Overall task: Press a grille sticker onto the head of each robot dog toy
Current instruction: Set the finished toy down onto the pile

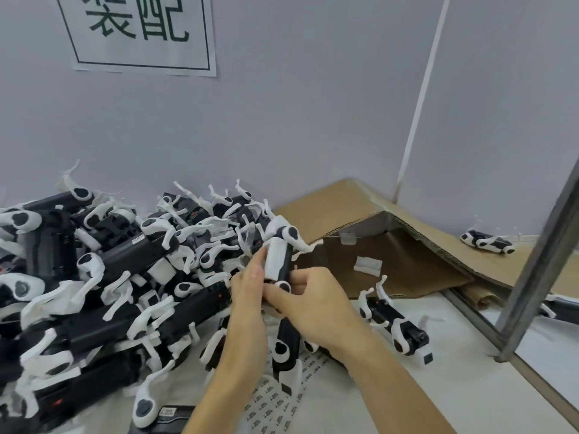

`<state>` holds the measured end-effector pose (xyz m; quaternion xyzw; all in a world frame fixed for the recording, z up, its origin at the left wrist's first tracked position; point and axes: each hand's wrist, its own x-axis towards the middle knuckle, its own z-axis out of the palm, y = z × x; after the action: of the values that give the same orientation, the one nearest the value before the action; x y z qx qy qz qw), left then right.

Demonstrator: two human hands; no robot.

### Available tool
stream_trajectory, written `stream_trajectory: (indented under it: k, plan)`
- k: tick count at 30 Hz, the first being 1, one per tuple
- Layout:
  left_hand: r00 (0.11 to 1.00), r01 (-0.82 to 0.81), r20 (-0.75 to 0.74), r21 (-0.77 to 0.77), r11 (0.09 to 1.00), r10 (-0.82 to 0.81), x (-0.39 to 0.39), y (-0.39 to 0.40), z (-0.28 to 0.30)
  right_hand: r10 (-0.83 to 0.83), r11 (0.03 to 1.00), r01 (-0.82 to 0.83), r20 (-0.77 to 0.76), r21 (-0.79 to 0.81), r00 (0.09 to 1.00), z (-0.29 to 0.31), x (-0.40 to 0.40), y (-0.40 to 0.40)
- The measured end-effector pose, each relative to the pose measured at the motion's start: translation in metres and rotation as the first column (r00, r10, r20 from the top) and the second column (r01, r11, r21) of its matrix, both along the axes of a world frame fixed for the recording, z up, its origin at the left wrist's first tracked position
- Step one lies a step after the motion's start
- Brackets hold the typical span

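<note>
Both hands hold one black-and-white robot dog toy [279,255] upright in the middle of the view, its white legs sticking up and right. My left hand [249,296] grips the toy's left side, with a finger lying along its white panel. My right hand [308,303] clasps the toy's lower end from the right, thumb near a white round joint. A sticker sheet [275,405] with several small dark printed stickers lies on the table under my forearms. I cannot make out a sticker on my fingers.
A big heap of robot dog toys [103,277] fills the left side against the wall. One toy [396,327] lies alone on the table to the right. Flattened cardboard [407,267] sits behind it, with another toy [487,241] on top. A metal post [539,270] stands at right.
</note>
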<state>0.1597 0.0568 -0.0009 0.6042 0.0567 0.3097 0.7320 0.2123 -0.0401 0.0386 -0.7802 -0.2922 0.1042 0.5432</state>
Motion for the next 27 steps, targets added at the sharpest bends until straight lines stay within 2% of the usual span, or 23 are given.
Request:
stream_trajectory:
  k: [3, 5, 8, 9, 10, 12, 13, 14, 16, 18, 20, 21, 22, 24, 26, 27]
  plan:
    - [1.0, -0.015, 0.016, 0.073, 0.997, 0.014, -0.003, 0.003, 0.0, -0.044, 0.981, 0.081, -0.201, 0.179, 0.979, 0.008, 0.012, 0.006]
    - [0.999, -0.03, 0.032, 0.085, 0.996, 0.027, -0.005, 0.005, -0.002, -0.035, 0.93, 0.15, -0.325, 0.335, 0.945, 0.03, 0.034, 0.01]
    - [0.999, -0.042, 0.008, 0.075, 0.996, 0.042, -0.004, 0.008, -0.004, -0.101, 0.728, 0.348, -0.409, 0.591, 0.907, 0.081, 0.088, 0.009]
    - [0.999, -0.048, -0.001, 0.078, 0.996, 0.049, -0.004, 0.009, -0.004, -0.118, 0.672, 0.392, -0.432, 0.628, 0.894, 0.095, 0.106, 0.005]
    - [0.998, -0.054, -0.007, 0.081, 0.995, 0.055, -0.005, 0.01, -0.004, -0.116, 0.658, 0.414, -0.459, 0.629, 0.881, 0.105, 0.12, 0.0]
    - [0.998, -0.059, -0.014, 0.071, 0.996, 0.06, -0.005, 0.011, -0.003, -0.174, 0.74, 0.436, -0.479, 0.513, 0.86, 0.108, 0.139, -0.01]
    - [0.998, -0.061, -0.019, 0.064, 0.996, 0.062, -0.005, 0.012, -0.002, -0.251, 0.795, 0.443, -0.439, 0.414, 0.862, 0.103, 0.141, -0.013]
    - [0.997, -0.066, -0.022, 0.056, 0.996, 0.068, -0.005, 0.012, -0.002, -0.335, 0.835, 0.45, -0.355, 0.317, 0.873, 0.096, 0.139, -0.014]
    - [0.994, -0.108, -0.025, 0.04, 0.993, 0.109, -0.004, 0.013, -0.001, -0.477, 0.856, 0.487, -0.098, 0.172, 0.873, 0.077, 0.121, -0.013]
    - [0.985, -0.166, -0.028, 0.052, 0.985, 0.168, -0.005, 0.013, 0.0, -0.55, 0.834, 0.535, 0.132, 0.132, 0.825, 0.055, 0.102, -0.011]
    - [0.979, -0.199, -0.035, 0.088, 0.976, 0.203, -0.008, 0.015, 0.001, -0.597, 0.801, 0.549, 0.25, 0.239, 0.762, 0.032, 0.077, -0.009]
    - [0.977, -0.203, -0.043, 0.113, 0.973, 0.208, -0.009, 0.017, 0.001, -0.571, 0.818, 0.507, 0.273, 0.273, 0.775, 0.02, 0.066, -0.007]
    - [0.977, -0.197, -0.053, 0.135, 0.971, 0.206, -0.01, 0.019, 0.001, -0.491, 0.867, 0.432, 0.274, 0.248, 0.827, 0.009, 0.056, -0.007]
    - [0.98, -0.169, -0.077, 0.182, 0.969, 0.186, -0.011, 0.021, 0.002, -0.187, 0.982, 0.181, 0.203, 0.051, 0.961, -0.013, 0.039, -0.006]
    - [0.981, -0.136, -0.103, 0.252, 0.958, 0.166, -0.013, 0.021, 0.002, 0.065, 0.982, -0.031, 0.177, -0.189, 0.982, -0.032, 0.03, -0.002]
    - [0.98, -0.122, -0.115, 0.286, 0.95, 0.161, -0.013, 0.021, 0.001, 0.097, 0.972, -0.046, 0.217, -0.231, 0.971, -0.038, 0.03, 0.002]
